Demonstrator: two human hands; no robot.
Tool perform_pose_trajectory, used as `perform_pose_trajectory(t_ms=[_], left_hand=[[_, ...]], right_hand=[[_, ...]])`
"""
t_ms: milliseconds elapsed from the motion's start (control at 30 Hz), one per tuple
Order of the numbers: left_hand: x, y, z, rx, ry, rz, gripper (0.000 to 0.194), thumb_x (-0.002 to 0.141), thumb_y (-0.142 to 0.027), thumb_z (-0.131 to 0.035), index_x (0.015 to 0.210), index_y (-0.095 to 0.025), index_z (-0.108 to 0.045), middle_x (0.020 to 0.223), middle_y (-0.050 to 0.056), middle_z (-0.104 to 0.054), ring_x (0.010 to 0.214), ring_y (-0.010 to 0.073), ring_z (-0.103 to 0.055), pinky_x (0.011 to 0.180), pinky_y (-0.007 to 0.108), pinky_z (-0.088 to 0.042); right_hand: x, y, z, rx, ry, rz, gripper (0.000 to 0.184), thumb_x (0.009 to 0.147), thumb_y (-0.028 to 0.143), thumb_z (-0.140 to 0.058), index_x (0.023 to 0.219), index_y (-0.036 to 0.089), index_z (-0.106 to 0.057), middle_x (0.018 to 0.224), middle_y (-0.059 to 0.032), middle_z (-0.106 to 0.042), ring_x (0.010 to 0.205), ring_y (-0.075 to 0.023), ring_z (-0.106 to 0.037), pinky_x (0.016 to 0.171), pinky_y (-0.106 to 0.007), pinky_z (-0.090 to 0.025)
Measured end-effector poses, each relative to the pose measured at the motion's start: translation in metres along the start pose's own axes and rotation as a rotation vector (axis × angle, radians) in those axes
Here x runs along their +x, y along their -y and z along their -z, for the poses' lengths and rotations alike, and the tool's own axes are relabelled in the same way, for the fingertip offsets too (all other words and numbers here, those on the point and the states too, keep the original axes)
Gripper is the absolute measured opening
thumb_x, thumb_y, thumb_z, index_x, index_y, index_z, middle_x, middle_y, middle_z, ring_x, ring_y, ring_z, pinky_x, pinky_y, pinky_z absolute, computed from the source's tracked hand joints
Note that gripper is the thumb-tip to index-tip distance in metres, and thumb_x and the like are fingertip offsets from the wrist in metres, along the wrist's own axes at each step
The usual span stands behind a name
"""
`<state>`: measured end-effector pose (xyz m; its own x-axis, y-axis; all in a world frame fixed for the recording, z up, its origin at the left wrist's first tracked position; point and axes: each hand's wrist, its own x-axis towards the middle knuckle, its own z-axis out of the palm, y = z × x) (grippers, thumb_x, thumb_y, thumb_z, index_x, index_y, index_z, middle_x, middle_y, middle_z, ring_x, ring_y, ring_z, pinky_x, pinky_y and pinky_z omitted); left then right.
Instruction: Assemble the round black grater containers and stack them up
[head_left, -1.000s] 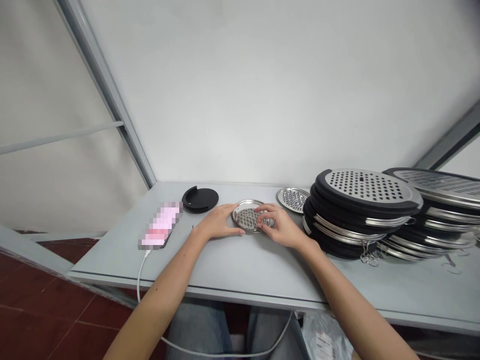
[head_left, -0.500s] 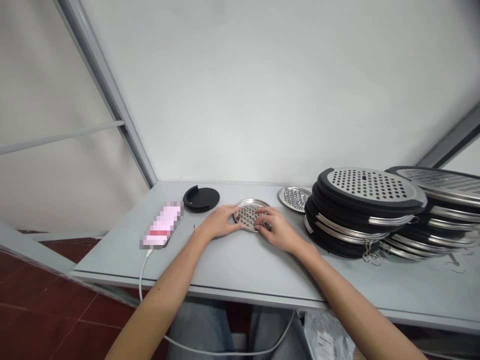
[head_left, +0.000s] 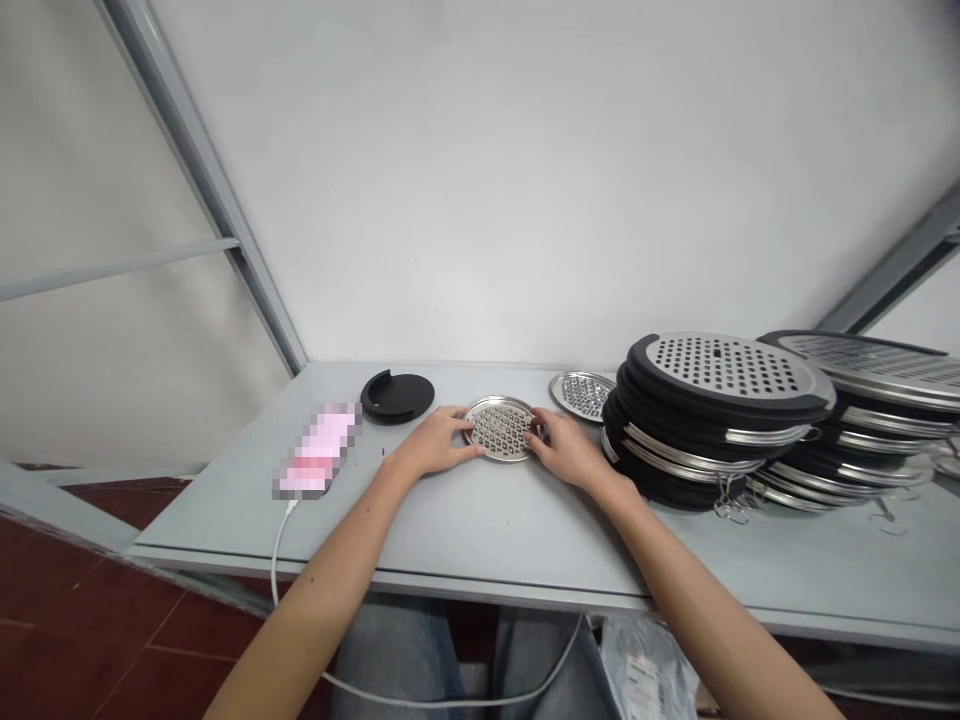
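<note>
A small round perforated steel disc (head_left: pixel 501 428) lies flat on the grey table (head_left: pixel 480 530). My left hand (head_left: pixel 431 447) rests against its left rim with the fingers curled onto the edge. At the disc's right rim, my right hand (head_left: pixel 564 450) grips with thumb and fingers. A second small perforated disc (head_left: pixel 579 393) lies just behind to the right. A black round plastic ring part (head_left: pixel 397 396) with a notch lies to the back left.
Two tall stacks of large black-rimmed perforated lids (head_left: pixel 720 410) with wire clips fill the right side. A blurred pink phone (head_left: pixel 319 450) with a white cable (head_left: pixel 279 545) lies at the left. A white wall and grey frame bars stand behind.
My right hand slid off the top of the disc to its right rim, uncovering the perforated face. The left hand stayed at the left rim.
</note>
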<state>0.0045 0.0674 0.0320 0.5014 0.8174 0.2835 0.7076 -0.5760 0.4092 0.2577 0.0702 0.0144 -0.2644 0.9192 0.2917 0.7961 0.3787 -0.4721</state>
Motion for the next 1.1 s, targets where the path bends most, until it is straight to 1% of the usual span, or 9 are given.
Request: perform_pose_trajectory(t_ms=[133, 267, 433, 500, 600, 667, 767, 933, 1100], left_hand=[[0.000, 0.000, -0.001, -0.006, -0.012, -0.012, 0.039, 0.080, -0.052, -0.063, 0.105, -0.022, -0.072, 0.131, 0.009, -0.056, 0.117, 0.0259, -0.055, 0.103, 0.038, -0.044], [-0.001, -0.001, -0.001, 0.003, -0.008, -0.001, 0.040, 0.081, -0.051, -0.062, 0.106, -0.022, -0.071, 0.132, 0.010, -0.055, 0.117, 0.0266, -0.055, 0.103, 0.039, -0.044], [-0.001, -0.001, -0.001, 0.007, -0.005, -0.003, 0.040, 0.082, -0.051, -0.061, 0.109, -0.022, -0.070, 0.133, 0.009, -0.054, 0.117, 0.0262, -0.055, 0.103, 0.039, -0.044], [-0.001, 0.000, -0.002, 0.014, -0.004, -0.002, 0.041, 0.082, -0.051, -0.060, 0.110, -0.022, -0.070, 0.134, 0.010, -0.054, 0.119, 0.0269, -0.054, 0.103, 0.039, -0.043], [-0.001, -0.001, -0.002, 0.042, -0.002, -0.012, 0.046, 0.082, -0.052, -0.060, 0.114, -0.020, -0.068, 0.134, 0.012, -0.053, 0.122, 0.0284, -0.051, 0.104, 0.041, -0.042], [-0.001, -0.001, -0.003, 0.060, 0.000, -0.022, 0.048, 0.082, -0.053, -0.060, 0.116, -0.019, -0.067, 0.135, 0.013, -0.053, 0.122, 0.0289, -0.051, 0.105, 0.042, -0.041], [-0.001, -0.001, -0.004, 0.071, -0.007, -0.026, 0.050, 0.082, -0.053, -0.060, 0.118, -0.018, -0.064, 0.135, 0.014, -0.053, 0.123, 0.0288, -0.050, 0.105, 0.043, -0.040], [-0.001, 0.000, -0.005, 0.082, -0.013, -0.023, 0.050, 0.081, -0.051, -0.062, 0.119, -0.018, -0.063, 0.134, 0.014, -0.053, 0.124, 0.0289, -0.049, 0.105, 0.043, -0.040], [-0.001, 0.000, -0.006, 0.079, -0.018, -0.022, 0.050, 0.082, -0.052, -0.061, 0.118, -0.018, -0.064, 0.136, 0.014, -0.052, 0.125, 0.0295, -0.048, 0.107, 0.044, -0.039]], right_hand=[[0.000, -0.001, 0.001, -0.069, -0.014, 0.025, 0.031, 0.086, 0.033, -0.054, 0.109, 0.015, -0.062, 0.095, -0.0120, -0.068, 0.091, -0.0233, -0.062, 0.080, -0.031, -0.045], [-0.002, 0.001, 0.004, -0.143, -0.015, 0.049, 0.027, 0.087, 0.033, -0.052, 0.104, 0.018, -0.066, 0.096, -0.0118, -0.068, 0.097, -0.0246, -0.060, 0.081, -0.031, -0.045], [-0.003, 0.002, 0.004, -0.140, -0.026, 0.001, 0.030, 0.088, 0.033, -0.051, 0.112, 0.021, -0.063, 0.103, -0.0122, -0.066, 0.094, -0.0245, -0.062, 0.073, -0.030, -0.046], [-0.004, 0.000, 0.002, -0.124, -0.016, 0.026, 0.034, 0.088, 0.035, -0.051, 0.116, 0.019, -0.061, 0.104, -0.0130, -0.067, 0.105, -0.0272, -0.059, 0.081, -0.033, -0.046], [-0.004, -0.002, -0.003, -0.109, 0.022, 0.077, 0.046, 0.089, 0.041, -0.049, 0.127, 0.015, -0.054, 0.111, -0.0155, -0.065, 0.126, -0.0320, -0.045, 0.098, -0.041, -0.041], [-0.005, -0.002, -0.005, -0.086, 0.043, 0.090, 0.052, 0.089, 0.043, -0.048, 0.133, 0.014, -0.048, 0.121, -0.0166, -0.062, 0.130, -0.0334, -0.041, 0.102, -0.044, -0.038], [-0.005, -0.001, -0.004, -0.034, 0.046, 0.103, 0.056, 0.088, 0.043, -0.051, 0.135, 0.014, -0.044, 0.125, -0.0164, -0.059, 0.126, -0.0320, -0.045, 0.101, -0.044, -0.038], [-0.004, 0.002, -0.003, 0.045, 0.020, 0.088, 0.057, 0.083, 0.040, -0.057, 0.132, 0.012, -0.046, 0.117, -0.0165, -0.061, 0.113, -0.0283, -0.054, 0.095, -0.040, -0.043], [-0.001, 0.001, -0.005, 0.073, -0.011, 0.074, 0.054, 0.080, 0.035, -0.061, 0.129, 0.015, -0.049, 0.116, -0.0144, -0.062, 0.109, -0.0267, -0.057, 0.094, -0.039, -0.045]])
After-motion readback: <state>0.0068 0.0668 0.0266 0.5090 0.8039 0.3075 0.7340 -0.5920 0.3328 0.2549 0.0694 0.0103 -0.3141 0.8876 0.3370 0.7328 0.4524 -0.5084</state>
